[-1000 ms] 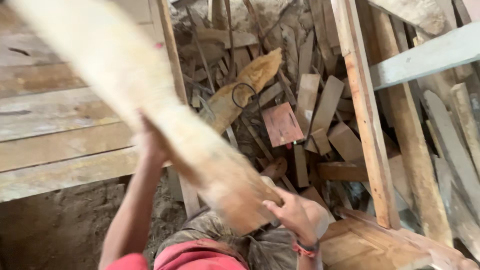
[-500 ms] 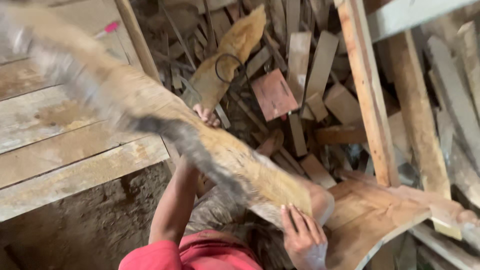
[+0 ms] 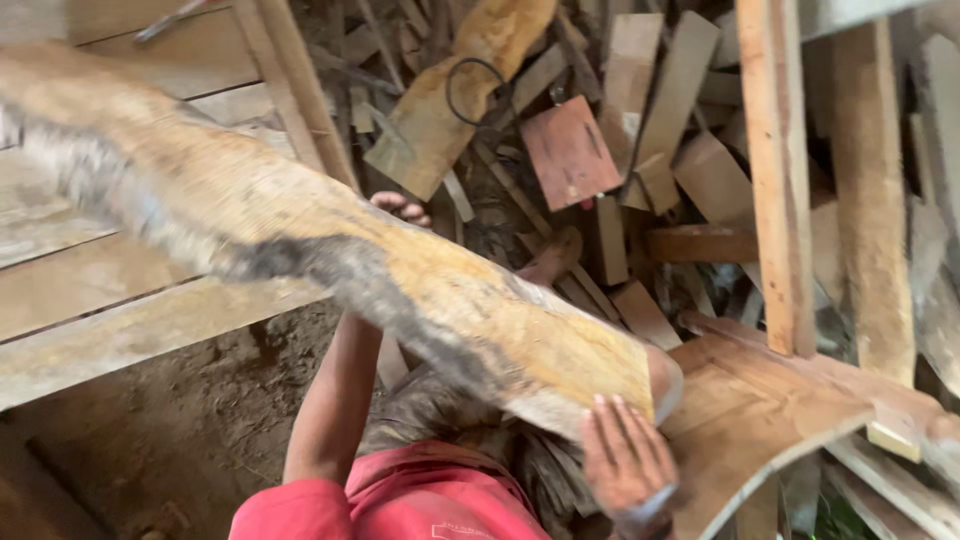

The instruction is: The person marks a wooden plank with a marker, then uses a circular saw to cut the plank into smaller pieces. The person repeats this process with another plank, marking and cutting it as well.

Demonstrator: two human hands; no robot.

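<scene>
Scrap-wood pile (image 3: 640, 180) behind; left hand (image 3: 400, 208) and right hand (image 3: 628, 462), grip clamped on rough wooden slab (image 3: 330, 260)

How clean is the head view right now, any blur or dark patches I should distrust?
Head view: the big plank smears with motion blur toward its upper-left end; the right hand at its near end is soft-edged, and the left hand shows only fingertips over the plank. The scrap wood pile reads sharper. Light is even, without glare.

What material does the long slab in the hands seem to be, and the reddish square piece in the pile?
Long slab: apparently raw wood, unfinished, with rough grain and a dark bark-like edge. Reddish square piece: probably a flat wooden board, painted or stained red; its surface looks smooth, but the material is uncertain.
</scene>
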